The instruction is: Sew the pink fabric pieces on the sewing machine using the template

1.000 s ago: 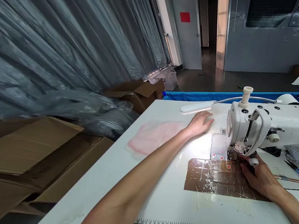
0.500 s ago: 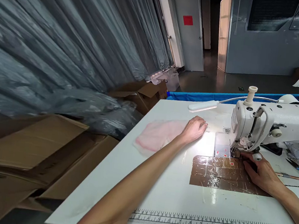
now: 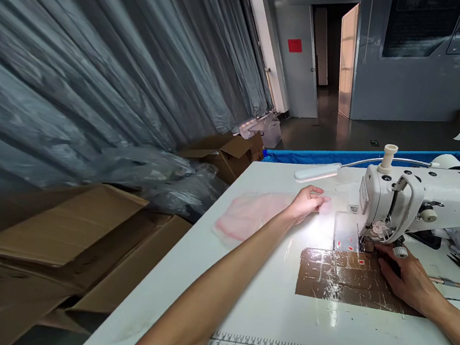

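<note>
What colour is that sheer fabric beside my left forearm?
The sheer fabric is pale pink; the head view, the only one here, shows it best.

Sewing machine [image 3: 452, 189], 3 o'clock: smooth, glossy casing
Brown sheet [image 3: 337, 281], 4 o'clock: shiny, creased film
Pink cloth [image 3: 245, 214]: thin, matt
Curtain [image 3: 100, 69], 10 o'clock: silvery sheen
Carton [image 3: 66, 226], 8 o'clock: matt cardboard
</note>
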Tool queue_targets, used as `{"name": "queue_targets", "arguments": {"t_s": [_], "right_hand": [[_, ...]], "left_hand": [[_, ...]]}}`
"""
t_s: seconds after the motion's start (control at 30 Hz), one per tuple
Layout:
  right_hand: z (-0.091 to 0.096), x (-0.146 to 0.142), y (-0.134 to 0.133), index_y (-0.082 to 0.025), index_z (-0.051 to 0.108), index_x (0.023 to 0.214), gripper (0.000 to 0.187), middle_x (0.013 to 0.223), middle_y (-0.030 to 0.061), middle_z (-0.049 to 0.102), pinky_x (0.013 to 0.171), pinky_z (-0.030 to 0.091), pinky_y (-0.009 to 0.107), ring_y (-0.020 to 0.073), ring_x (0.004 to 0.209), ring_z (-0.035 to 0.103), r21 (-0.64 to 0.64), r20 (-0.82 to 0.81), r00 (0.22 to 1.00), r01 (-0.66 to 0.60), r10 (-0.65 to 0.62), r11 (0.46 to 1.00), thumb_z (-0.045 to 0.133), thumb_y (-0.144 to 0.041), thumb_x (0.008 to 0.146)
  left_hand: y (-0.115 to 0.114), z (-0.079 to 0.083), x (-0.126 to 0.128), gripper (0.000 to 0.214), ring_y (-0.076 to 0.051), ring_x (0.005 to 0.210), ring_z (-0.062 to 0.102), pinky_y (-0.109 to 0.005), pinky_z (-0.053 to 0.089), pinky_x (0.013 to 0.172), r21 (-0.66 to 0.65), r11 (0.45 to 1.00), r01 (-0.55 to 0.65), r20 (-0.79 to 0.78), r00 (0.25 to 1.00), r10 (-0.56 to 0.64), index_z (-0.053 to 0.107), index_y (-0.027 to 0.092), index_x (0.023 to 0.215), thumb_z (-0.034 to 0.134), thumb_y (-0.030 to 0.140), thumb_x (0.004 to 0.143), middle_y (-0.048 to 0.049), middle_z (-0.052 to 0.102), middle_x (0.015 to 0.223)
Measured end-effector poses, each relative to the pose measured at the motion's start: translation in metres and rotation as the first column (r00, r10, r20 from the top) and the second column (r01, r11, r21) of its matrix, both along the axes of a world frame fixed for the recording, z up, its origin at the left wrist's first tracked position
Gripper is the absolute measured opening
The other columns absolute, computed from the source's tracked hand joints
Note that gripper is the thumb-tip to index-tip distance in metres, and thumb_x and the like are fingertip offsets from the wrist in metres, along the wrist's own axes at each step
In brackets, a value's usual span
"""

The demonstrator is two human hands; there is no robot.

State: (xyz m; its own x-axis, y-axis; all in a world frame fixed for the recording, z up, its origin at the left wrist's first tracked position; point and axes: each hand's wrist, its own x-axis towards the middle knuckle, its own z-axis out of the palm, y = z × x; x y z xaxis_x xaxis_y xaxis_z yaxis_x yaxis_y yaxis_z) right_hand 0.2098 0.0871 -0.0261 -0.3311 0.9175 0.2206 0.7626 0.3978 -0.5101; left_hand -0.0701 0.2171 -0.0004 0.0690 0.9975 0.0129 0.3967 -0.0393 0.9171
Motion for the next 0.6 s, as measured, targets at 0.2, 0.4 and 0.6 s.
{"name": "queue_targets", "arguments": {"t_s": [0.2,0.4,0.6], "right_hand": [[0.000,-0.001,-0.001,-0.019,0.070,0.108,0.040,0.106,0.0132,0.070,0.072,0.058,0.039,0.0242,0.079,0.070,0.045,0.035,0.999,-0.013,0.011,0.999,0.036,-0.034,0.094],[0.002,-0.002,-0.004,-0.021,0.069,0.113,0.043,0.097,0.0119,0.070,0.064,0.056,0.038,0.0253,0.076,0.070,0.078,0.040,0.999,-0.033,0.030,0.996,0.033,-0.036,0.096],[-0.005,0.002,-0.003,-0.024,0.070,0.114,0.043,0.096,0.0126,0.071,0.049,0.051,0.037,0.0232,0.053,0.064,0.014,0.031,0.999,-0.023,0.022,1.000,0.038,-0.042,0.093]], "left_hand": [[-0.006,0.002,-0.006,0.042,-0.018,0.084,0.072,-0.033,0.059,0.074,-0.015,1.000,0.006,-0.014,1.000,-0.006,0.056,0.015,0.113,0.070,0.012,0.073,-0.0150,0.071,0.110],[-0.026,0.018,-0.055,0.037,-0.022,0.109,0.065,-0.036,0.055,0.094,0.195,0.973,-0.123,-0.197,0.967,0.162,0.066,0.021,0.112,0.070,0.027,0.077,-0.0094,0.062,0.130],[-0.056,0.021,-0.146,0.028,-0.031,0.122,0.057,-0.046,0.040,0.112,0.347,0.870,-0.350,-0.400,0.784,0.474,0.072,0.017,0.101,0.062,0.035,0.082,-0.0126,0.064,0.123]]}}
